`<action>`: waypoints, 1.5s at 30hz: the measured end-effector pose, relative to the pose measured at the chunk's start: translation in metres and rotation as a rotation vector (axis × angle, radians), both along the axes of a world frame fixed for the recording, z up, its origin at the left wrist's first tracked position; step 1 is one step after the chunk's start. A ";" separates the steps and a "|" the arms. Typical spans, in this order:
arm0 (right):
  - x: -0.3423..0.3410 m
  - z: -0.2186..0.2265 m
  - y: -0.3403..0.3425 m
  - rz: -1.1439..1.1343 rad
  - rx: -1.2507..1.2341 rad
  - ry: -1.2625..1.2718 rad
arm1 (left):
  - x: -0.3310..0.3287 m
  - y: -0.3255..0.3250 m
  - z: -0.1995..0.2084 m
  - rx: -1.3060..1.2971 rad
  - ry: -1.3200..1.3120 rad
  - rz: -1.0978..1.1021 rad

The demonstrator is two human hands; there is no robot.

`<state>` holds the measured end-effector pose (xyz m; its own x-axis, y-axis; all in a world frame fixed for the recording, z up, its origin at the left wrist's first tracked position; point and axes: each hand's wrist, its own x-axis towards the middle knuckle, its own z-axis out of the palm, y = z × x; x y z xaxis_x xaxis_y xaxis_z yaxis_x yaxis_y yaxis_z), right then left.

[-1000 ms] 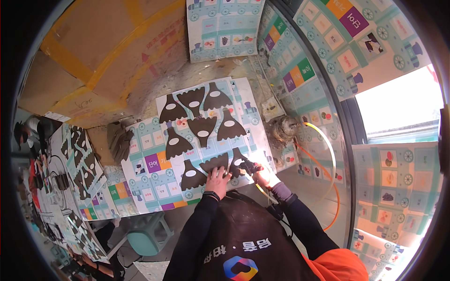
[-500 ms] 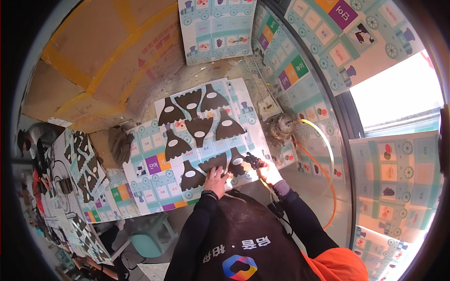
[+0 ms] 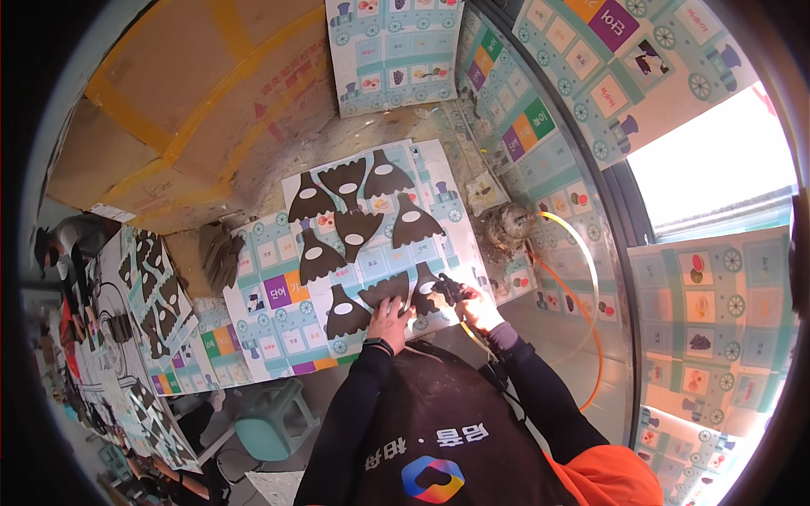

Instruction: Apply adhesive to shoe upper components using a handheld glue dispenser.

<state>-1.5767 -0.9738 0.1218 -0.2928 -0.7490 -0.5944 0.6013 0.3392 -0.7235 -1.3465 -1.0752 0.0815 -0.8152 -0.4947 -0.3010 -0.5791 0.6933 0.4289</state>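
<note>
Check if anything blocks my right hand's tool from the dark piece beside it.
Nothing visible does: the tool in your right hand visually overlaps the dark piece; your left hand touches the next piece.

Nine cutouts [image 3: 363, 222] in three rows of three on a sheet [image 3: 384, 260], atop the counter [image 3: 401, 128].
The left grip [image 3: 390, 323] rests on the front row's middle cutout; the right grip [image 3: 481, 311] holds a spray tool [image 3: 450, 290] at that row's right-hand one. A cardboard box [image 3: 228, 93] stands behind to the left, a pile [image 3: 223, 258] lies left of the cutouts, hoses [image 3: 600, 354] loop on the right, and a stool [image 3: 270, 428] stands front left.
</note>
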 end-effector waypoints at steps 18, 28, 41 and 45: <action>-0.006 0.014 0.008 0.194 0.094 0.667 | -0.002 0.003 -0.001 0.026 -0.029 0.007; -0.006 -0.009 0.027 0.197 0.094 0.582 | -0.002 0.005 -0.003 0.012 -0.035 -0.002; 0.034 0.053 -0.013 0.529 0.277 0.373 | 0.068 -0.017 0.009 -0.079 0.131 0.224; 0.063 0.053 -0.029 0.601 0.282 0.540 | 0.080 -0.025 0.007 -0.115 0.081 0.149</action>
